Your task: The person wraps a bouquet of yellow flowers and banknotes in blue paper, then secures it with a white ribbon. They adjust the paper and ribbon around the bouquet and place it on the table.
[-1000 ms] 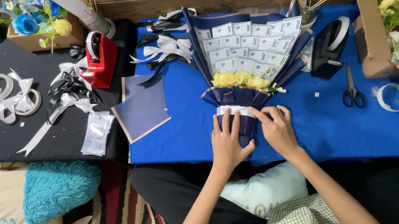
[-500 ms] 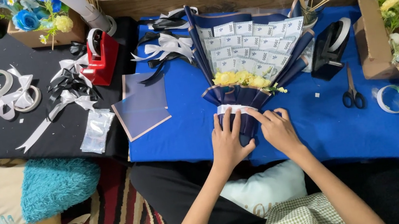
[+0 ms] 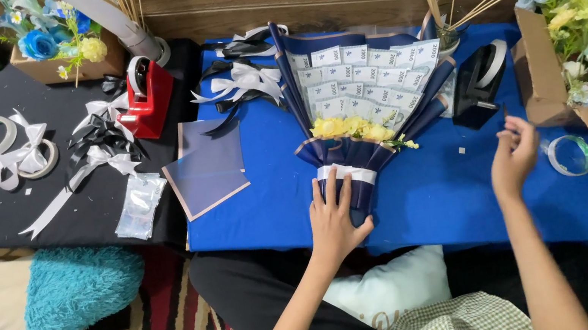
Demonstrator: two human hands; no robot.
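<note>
Left hand [image 3: 335,217] lies flat, fingers spread, on the navy paper-wrapped fan bouquet [image 3: 356,114] upon the blue cloth surface [image 3: 437,198]; right hand [image 3: 513,153] hovers with fingers pinched together near the black tape dispenser [image 3: 478,85]. Wooden wall behind.

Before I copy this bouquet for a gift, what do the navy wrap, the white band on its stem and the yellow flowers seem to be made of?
The navy wrap looks like matte paper or plastic sheet, holding crisp folds with a pale edge. The white band under the left hand looks like satin ribbon or tape; I cannot tell which. The yellow flowers look artificial, probably fabric, though too small to confirm.
</note>
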